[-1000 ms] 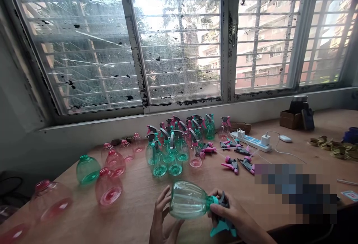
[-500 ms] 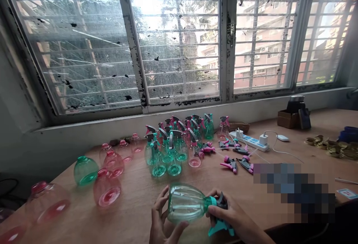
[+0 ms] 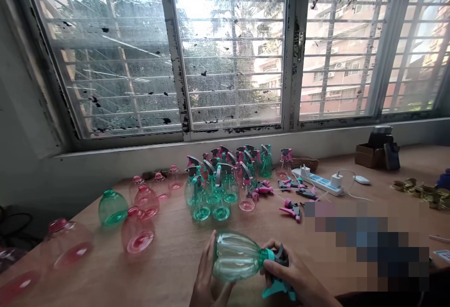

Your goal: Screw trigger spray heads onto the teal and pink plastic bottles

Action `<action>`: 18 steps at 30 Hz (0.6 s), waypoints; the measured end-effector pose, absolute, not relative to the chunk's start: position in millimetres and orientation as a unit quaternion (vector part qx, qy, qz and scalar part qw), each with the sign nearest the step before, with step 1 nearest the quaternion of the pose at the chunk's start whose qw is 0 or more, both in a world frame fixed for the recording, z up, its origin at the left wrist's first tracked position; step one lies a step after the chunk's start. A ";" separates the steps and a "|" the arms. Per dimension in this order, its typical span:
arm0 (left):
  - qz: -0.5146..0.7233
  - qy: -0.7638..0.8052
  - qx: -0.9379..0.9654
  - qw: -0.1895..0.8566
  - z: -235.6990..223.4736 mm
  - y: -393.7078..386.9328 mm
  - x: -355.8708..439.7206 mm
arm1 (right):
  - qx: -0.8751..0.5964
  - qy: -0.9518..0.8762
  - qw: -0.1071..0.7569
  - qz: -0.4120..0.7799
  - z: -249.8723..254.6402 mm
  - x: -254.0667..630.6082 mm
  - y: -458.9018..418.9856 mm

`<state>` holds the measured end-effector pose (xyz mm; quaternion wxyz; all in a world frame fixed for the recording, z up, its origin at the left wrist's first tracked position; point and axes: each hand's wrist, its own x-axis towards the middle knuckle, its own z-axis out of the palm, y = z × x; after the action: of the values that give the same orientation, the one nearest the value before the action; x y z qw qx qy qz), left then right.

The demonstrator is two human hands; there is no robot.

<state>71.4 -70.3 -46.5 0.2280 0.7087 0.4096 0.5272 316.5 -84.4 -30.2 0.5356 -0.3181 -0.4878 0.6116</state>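
A clear green spray bottle lies sideways between my hands at the table's front edge. My left hand is wrapped round its base end, fingers behind and thumb below. At the neck, my right hand grips the teal collar and the dark grey spray head, whose teal trigger points down. The head sits on the bottle's neck; whether it is tight I cannot tell. Just beyond stand several assembled spray bottles in green and pink. Loose pink-and-grey spray heads lie to their right.
Open pink bottles and a green bottle stand on the left of the wooden table. At the back right are a white power strip with cables and a brown box. Gold-coloured pieces lie at far right. A blurred patch hides part of the table.
The view has shifted slightly, so the table things sit a little further right. My left fingers lie straighter along the bottle's base. Both hands still hold the spray bottle.
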 end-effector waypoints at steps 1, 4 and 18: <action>0.529 0.408 0.708 0.229 -45.4 -70.9 71.6 | -0.321 -0.490 0.534 0.610 -29.1 316.6 -85.2; 0.542 0.405 0.695 0.243 -43.6 -72.7 72.7 | -0.326 -0.489 0.530 0.611 -24.1 316.2 -88.0; 0.561 0.402 0.648 0.321 -35.9 -76.5 74.2 | -0.328 -0.481 0.525 0.621 -19.5 314.9 -89.6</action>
<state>74.2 -76.5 -35.9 0.3210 0.6482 0.4021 0.5614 314.9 -89.6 -19.5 0.5248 -0.3277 -0.4809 0.6213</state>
